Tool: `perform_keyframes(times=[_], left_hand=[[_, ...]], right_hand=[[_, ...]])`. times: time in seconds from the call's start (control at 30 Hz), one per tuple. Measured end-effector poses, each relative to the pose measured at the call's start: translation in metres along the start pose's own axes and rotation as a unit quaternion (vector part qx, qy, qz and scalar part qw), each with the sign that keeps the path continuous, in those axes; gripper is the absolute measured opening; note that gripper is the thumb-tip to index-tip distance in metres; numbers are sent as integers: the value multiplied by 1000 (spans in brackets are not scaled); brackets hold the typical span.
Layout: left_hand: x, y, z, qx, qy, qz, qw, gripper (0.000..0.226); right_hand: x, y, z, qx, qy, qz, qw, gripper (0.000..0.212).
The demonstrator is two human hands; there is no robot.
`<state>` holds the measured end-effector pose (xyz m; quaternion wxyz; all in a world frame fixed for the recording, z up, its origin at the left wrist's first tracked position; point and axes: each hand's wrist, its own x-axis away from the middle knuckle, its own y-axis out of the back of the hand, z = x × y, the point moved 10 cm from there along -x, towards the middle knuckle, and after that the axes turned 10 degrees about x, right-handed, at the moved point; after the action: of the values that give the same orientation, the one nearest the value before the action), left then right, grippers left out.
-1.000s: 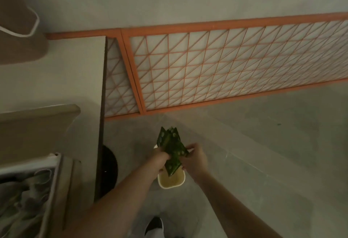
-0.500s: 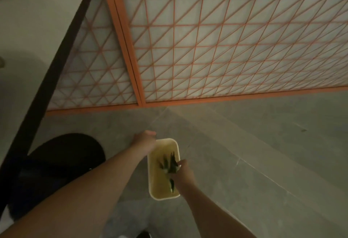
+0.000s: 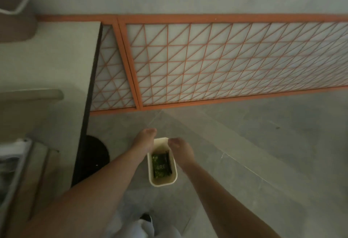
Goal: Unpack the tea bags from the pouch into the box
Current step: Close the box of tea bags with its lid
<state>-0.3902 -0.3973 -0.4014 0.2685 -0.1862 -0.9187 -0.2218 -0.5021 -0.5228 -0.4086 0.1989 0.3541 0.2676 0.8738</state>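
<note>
A cream oblong box [image 3: 162, 182] sits low over the grey floor in the head view. Dark green tea bags [image 3: 161, 165] lie inside it, one showing pale letters. My left hand [image 3: 143, 140] is against the box's far left side with its fingers curled round the rim there. My right hand [image 3: 181, 150] is at the far right rim, its fingers bent down over the edge. The pouch is not in view. Neither hand holds a tea bag.
A pale table [image 3: 56, 64] with a dark edge and a round black base [image 3: 94, 157] stands on the left. An orange lattice panel [image 3: 226, 64] runs along the wall behind. A white bin with cloth [image 3: 11, 164] is at the left edge. My shoe [image 3: 146, 219] is below the box.
The bunch of tea bags went from both hands down into the box and now lies flat in it. My right hand let go and moved to the right rim. The camera tilted.
</note>
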Motion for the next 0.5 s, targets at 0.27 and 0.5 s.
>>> perform_keyframes(times=[0.27, 0.5], left_hand=[[128, 96, -116, 100, -70, 29, 992, 47], [186, 216, -158, 186, -149, -34, 971, 12]], right_hand=[[122, 84, 152, -43, 72, 17, 996, 22], [182, 69, 246, -71, 117, 74, 988, 7]])
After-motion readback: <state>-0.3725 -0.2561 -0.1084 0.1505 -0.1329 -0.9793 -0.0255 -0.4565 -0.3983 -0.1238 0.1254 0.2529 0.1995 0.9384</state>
